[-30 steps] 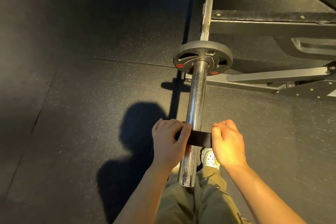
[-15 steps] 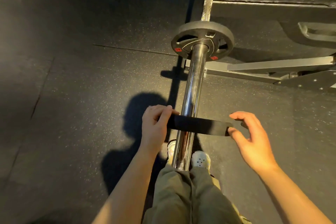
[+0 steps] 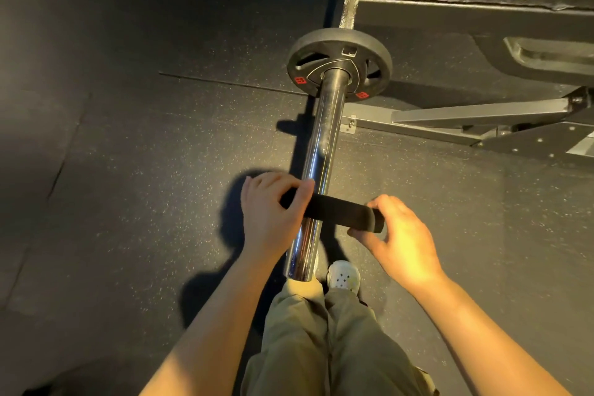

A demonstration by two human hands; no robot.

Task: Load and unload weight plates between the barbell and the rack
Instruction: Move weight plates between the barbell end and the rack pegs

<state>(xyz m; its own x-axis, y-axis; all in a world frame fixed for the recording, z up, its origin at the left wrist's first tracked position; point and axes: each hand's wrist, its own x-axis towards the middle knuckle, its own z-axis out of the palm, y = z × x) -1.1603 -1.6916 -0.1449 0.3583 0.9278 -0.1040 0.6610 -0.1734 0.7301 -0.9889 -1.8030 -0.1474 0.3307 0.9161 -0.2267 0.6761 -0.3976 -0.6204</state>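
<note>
A chrome barbell sleeve (image 3: 323, 151) runs from the middle of the view toward me. One black weight plate (image 3: 339, 59) with red labels sits at its far end. A second black plate (image 3: 340, 210), seen edge-on, hangs on the sleeve near its free end. My left hand (image 3: 273, 219) grips that plate's left edge with thumb over its rim. My right hand (image 3: 400, 235) holds its right edge, fingers curled round the rim.
A black metal rack frame (image 3: 482, 125) with bolted feet lies right of the bar. A thick black platform edge (image 3: 466, 6) runs across the top right. Dark speckled rubber flooring (image 3: 144, 170) spreads to the left. My legs and a white shoe (image 3: 344, 276) stand under the sleeve's end.
The near plate stays close to the sleeve's free end. My right hand, off the rim half a second ago, now holds the plate's right edge again. The left hand kept its grip.
</note>
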